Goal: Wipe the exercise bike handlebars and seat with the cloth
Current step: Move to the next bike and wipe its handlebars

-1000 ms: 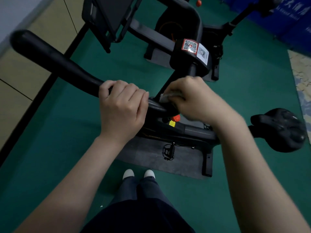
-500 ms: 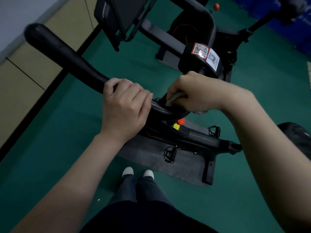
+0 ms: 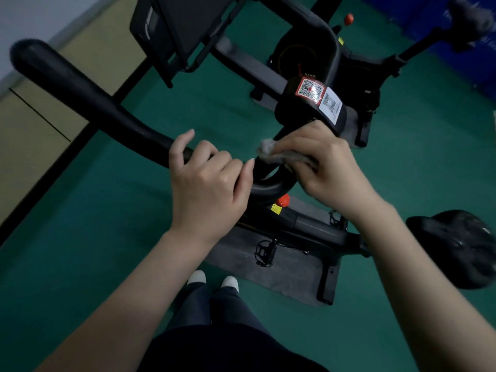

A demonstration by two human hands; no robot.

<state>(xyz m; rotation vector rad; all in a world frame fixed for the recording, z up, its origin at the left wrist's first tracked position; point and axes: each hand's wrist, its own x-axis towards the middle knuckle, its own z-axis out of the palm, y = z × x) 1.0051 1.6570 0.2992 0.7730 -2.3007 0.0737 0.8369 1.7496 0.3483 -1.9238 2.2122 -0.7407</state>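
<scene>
Fingers [image 3: 204,153] of the left hand [image 3: 209,186] curl loosely over the handlebar [image 3: 80,95], with the index finger raised clear of the bar. The right hand [image 3: 330,170], just beside it at 3 o'clock, has its fingers clamped on the cloth [image 3: 281,157] and presses it onto the bar's inner bend. One end of the cloth sticks out toward the left hand. The right hand hides the bar's junction with the stem. Two QR labels [image 3: 311,89] sit at 12 o'clock of that hand, and an orange knob [image 3: 283,200] lies below the bend at 6 o'clock. The seat [image 3: 456,248] is at 4 o'clock, well apart from both hands. A pedal [image 3: 264,251], a grey mat [image 3: 290,275] and white shoes [image 3: 197,276] lie lower, on the green floor [image 3: 80,237]. A second bike [image 3: 308,49] stands at 12 o'clock. The handlebar is a smooth, matte black curved tube; the cloth is grey, fuzzy and bunched. Half a second ago the left hand gripped the bar tightly; the grip has since slackened, and more cloth shows.
</scene>
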